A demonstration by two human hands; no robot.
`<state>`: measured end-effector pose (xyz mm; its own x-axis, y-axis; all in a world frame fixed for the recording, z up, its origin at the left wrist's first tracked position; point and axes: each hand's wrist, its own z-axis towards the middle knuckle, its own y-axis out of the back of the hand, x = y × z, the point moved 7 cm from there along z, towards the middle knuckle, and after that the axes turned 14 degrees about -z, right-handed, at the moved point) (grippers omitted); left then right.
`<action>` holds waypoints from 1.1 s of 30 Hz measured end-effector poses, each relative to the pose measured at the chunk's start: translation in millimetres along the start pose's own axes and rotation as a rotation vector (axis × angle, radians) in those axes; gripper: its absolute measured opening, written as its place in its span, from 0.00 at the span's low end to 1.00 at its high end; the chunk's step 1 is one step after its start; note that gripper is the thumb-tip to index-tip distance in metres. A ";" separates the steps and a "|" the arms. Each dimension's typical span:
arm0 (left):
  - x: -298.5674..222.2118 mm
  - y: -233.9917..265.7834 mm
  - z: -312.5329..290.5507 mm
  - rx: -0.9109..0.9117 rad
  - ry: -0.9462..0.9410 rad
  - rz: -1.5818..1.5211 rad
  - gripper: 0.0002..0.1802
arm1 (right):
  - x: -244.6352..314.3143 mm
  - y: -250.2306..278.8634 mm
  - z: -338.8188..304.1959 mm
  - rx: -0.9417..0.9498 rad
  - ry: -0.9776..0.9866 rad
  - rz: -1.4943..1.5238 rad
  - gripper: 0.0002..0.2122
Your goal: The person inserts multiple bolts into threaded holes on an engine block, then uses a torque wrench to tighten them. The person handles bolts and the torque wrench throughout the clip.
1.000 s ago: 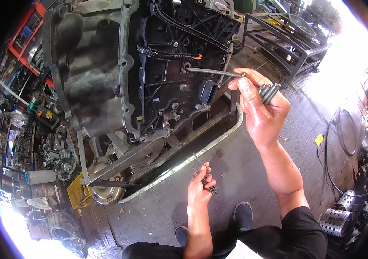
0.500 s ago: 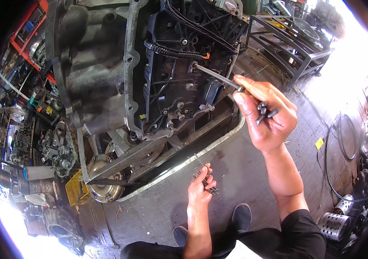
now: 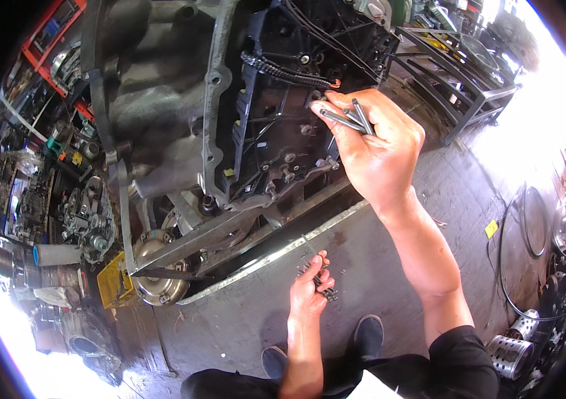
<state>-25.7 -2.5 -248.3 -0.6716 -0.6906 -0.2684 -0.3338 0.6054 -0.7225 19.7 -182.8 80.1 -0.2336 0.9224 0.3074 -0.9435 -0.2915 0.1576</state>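
Observation:
My right hand (image 3: 382, 146) is up against the black valve body unit (image 3: 276, 126) on the gearbox. Its thumb and forefinger pinch at a hole below the corrugated cable sleeve (image 3: 276, 75). Fingers and thumb hide whatever sits at that hole. Several dark bolts (image 3: 344, 122) are kept in the same hand, their shanks sticking out past the fingers. Lower down, in front of my body, my left hand (image 3: 307, 292) is closed around a bunch of bolts (image 3: 328, 291). The big grey gearbox housing (image 3: 156, 100) stands to the left of the black unit.
A metal stand (image 3: 190, 246) carries the gearbox above a long tray with a pale rim (image 3: 276, 254). Beneath it lies a round metal converter (image 3: 162, 269). A dark rack (image 3: 462, 86) stands at the far right, a black hose (image 3: 505, 259) on the floor. Parts crowd the left.
The long bolt's shank, visible between my right hand and the unit before, no longer shows. My right hand has moved forward and left, up to the hole. My left hand has barely moved.

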 end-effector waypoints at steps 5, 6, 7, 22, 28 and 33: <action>1.8 -0.1 -0.6 0.014 -0.013 0.025 0.14 | 2.8 -2.6 -1.7 0.013 0.004 -0.016 0.07; 4.0 -0.1 -0.2 0.014 0.013 -0.005 0.14 | 3.0 -3.2 -2.0 0.020 0.014 -0.031 0.07; 4.9 -1.0 -0.2 0.027 0.024 -0.016 0.14 | 2.3 -5.3 -2.0 0.044 0.014 -0.027 0.06; -22.9 -25.2 -26.1 0.151 -0.075 -0.013 0.14 | 21.6 13.5 -145.2 0.975 -0.332 0.378 0.14; -26.8 -35.0 -33.0 0.142 -0.034 -0.066 0.16 | 19.1 13.8 -187.3 0.976 -0.240 0.273 0.21; -32.5 -37.2 -33.9 0.193 -0.016 -0.114 0.18 | 39.3 12.3 -183.3 0.825 0.025 0.234 0.22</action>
<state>-13.9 10.8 -191.1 -0.6256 -0.7575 -0.1864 -0.2732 0.4366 -0.8571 -44.2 -103.7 -77.9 -0.4151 0.8179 0.3984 -0.3997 -0.5574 0.7277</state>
